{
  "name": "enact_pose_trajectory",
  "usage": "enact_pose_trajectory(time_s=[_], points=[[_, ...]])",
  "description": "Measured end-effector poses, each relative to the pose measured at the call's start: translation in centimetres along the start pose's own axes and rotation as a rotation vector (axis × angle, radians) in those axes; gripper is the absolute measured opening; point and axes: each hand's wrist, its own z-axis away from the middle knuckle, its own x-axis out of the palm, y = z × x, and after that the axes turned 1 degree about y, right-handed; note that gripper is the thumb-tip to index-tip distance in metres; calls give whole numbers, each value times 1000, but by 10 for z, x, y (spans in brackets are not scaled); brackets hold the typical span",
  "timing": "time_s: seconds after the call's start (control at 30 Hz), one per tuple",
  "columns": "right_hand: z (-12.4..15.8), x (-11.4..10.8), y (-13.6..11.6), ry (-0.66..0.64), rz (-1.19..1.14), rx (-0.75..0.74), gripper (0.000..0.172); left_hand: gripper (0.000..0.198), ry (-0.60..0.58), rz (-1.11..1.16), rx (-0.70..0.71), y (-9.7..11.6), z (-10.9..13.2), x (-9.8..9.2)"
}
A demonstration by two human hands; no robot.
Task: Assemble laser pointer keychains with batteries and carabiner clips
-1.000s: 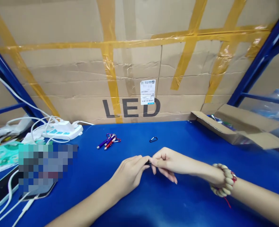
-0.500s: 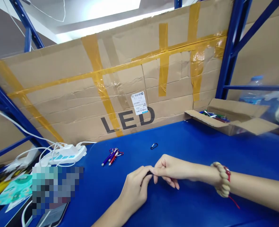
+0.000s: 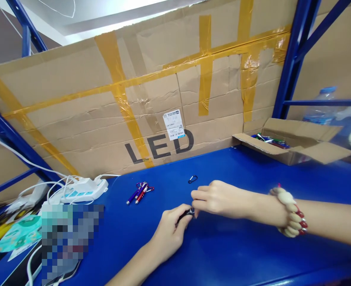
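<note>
Cardboard spans the back as a tall sheet, crossed by strips of yellow tape and printed with the letters LED. In front of it spreads the blue worktop, with a blue metal frame rising at either side. An open carton sits toward the far right corner of the worktop, holding a jumble of coloured pen-like pieces; a plastic bottle stands behind it. At the far left, a white power strip trails several white cables, and nearer, a teal packet lies beside a pixelated patch. The left hand and right hand meet over the middle of the worktop, the right wrist wearing a beaded bracelet. A purple penlight and a red penlight lie close together, well to the left of the fingers. The left grip is clamped on a small black cylinder, held between thumb and fingers. The right grip curls at its silvery end, fingertips partly hidden, so whether they pinch it cannot be told. Just beyond the right hand lies a black carabiner.
</note>
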Motion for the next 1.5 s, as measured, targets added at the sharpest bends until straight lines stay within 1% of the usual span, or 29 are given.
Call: enact_pose_trajectory(time_s=[0.1, 0.17, 0.27, 0.33, 0.4, 0.47, 0.53, 0.57, 0.6, 0.67, 0.7, 0.77, 0.83, 0.9, 1.0, 1.13, 1.27, 1.37, 1.5], points=[[-6, -4, -1, -94, 105, -85, 7, 21, -24, -42, 58, -1, 4, 1], [-8, -5, -2, -172, 112, -113, 6, 20, -21, -65, 94, -2, 6, 2], [-7, -2, -2, -231, 23, -103, 7, 19, 21, -101, 135, -3, 9, 3], [-4, 3, -3, -248, -90, -57, 11, 20, 35, -156, 180, -4, 10, 3], [-1, 9, -5, -247, -261, 21, 14, 20, 32, -239, 238, -5, 11, 3], [1, 13, -9, -180, -475, 118, 17, 20, 49, -314, 295, -7, 11, 3], [1, 16, -12, -84, -707, 229, 18, 19, 112, -351, 341, -9, 12, 2], [-1, 17, -13, -63, -836, 307, 20, 20, 150, -361, 358, -10, 12, 2], [-2, 17, -14, -72, -972, 398, 24, 20, 183, -371, 373, -10, 12, 2], [-5, 19, -15, -162, -1247, 586, 32, 21, 217, -391, 390, -12, 12, 1], [-7, 20, -15, -212, -1371, 667, 36, 21, 216, -398, 394, -12, 11, 0], [-8, 23, -14, -279, -1571, 764, 41, 21, 180, -389, 388, -14, 10, -1], [-8, 25, -12, -308, -1701, 808, 46, 22, 144, -356, 362, -15, 8, -2], [-9, 25, -9, -318, -1738, 833, 48, 23, 126, -319, 328, -15, 6, -3], [-10, 22, -6, -333, -1684, 868, 48, 23, 112, -283, 282, -17, 4, -4], [-10, 21, -3, -358, -1677, 866, 49, 23, 82, -251, 215, -17, 3, -6], [-9, 28, 0, -320, -1695, 869, 51, 21, 85, -181, 149, -18, 0, -5], [-11, 33, 1, -289, -1651, 880, 53, 19, 98, -109, 123, -20, -3, -5], [-11, 29, 4, -196, -1602, 868, 56, 16, 61, -55, 46, -24, -5, -4]])
